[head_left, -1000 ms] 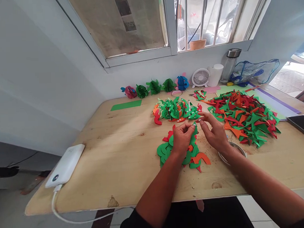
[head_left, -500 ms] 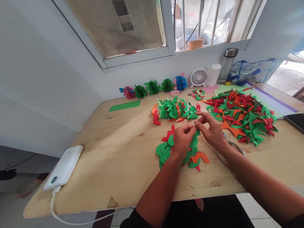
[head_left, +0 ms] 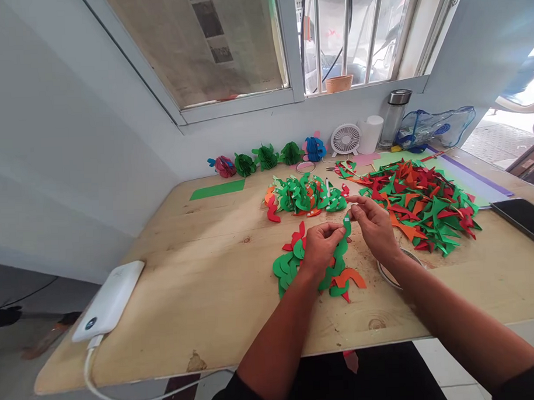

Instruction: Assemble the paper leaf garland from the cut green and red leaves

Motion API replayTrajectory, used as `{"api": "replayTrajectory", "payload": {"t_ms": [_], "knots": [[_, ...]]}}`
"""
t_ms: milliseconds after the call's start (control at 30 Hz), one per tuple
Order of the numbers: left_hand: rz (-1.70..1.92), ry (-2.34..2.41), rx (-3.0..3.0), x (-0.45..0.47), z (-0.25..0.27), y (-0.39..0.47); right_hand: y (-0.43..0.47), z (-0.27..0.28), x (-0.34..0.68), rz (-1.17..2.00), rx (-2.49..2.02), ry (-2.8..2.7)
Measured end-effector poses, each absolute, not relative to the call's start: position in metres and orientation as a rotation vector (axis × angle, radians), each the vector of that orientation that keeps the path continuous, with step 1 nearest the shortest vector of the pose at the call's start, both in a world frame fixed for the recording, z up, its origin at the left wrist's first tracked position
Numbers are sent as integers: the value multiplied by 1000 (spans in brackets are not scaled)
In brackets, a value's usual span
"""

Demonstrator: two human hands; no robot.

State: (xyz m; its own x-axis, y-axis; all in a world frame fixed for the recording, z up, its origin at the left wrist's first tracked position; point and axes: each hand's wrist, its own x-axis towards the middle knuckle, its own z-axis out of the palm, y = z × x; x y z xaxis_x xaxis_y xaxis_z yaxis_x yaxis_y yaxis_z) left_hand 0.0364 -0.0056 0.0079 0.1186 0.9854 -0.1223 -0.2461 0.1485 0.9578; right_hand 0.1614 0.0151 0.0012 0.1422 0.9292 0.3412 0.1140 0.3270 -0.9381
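My left hand (head_left: pixel 324 244) pinches a curved green paper piece (head_left: pixel 347 225) that stands up from the fingers, with a small white square at its tip. My right hand (head_left: pixel 373 226) is just right of that tip, its thumb and fingertips drawn together; whether something small lies between them is hidden. Under my left hand lies a loose pile of curved green paper pieces (head_left: pixel 285 270), with red ones and an orange arc (head_left: pixel 351 276) among them. Behind the hands sits a heap of curved green and orange pieces (head_left: pixel 300 194), several bearing white squares.
A big heap of red, green and orange scraps (head_left: pixel 425 203) fills the right side. A tape roll (head_left: pixel 386 273) lies under my right forearm. Paper honeycomb figures (head_left: pixel 265 157), a small fan (head_left: pixel 346 140) and a bottle (head_left: pixel 391 123) line the wall. A power bank (head_left: pixel 109 300) lies left.
My right hand has come away slightly to the right from the green piece, and the white square at its tip now shows. My left hand keeps its pinch. The view has shifted a little.
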Motion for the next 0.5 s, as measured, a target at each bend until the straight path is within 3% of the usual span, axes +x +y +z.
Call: {"api": "replayTrajectory", "payload": {"t_ms": [500], "knots": [[1289,967,801,34,2,1,15,5,162,1036,-1017,-1110]]}}
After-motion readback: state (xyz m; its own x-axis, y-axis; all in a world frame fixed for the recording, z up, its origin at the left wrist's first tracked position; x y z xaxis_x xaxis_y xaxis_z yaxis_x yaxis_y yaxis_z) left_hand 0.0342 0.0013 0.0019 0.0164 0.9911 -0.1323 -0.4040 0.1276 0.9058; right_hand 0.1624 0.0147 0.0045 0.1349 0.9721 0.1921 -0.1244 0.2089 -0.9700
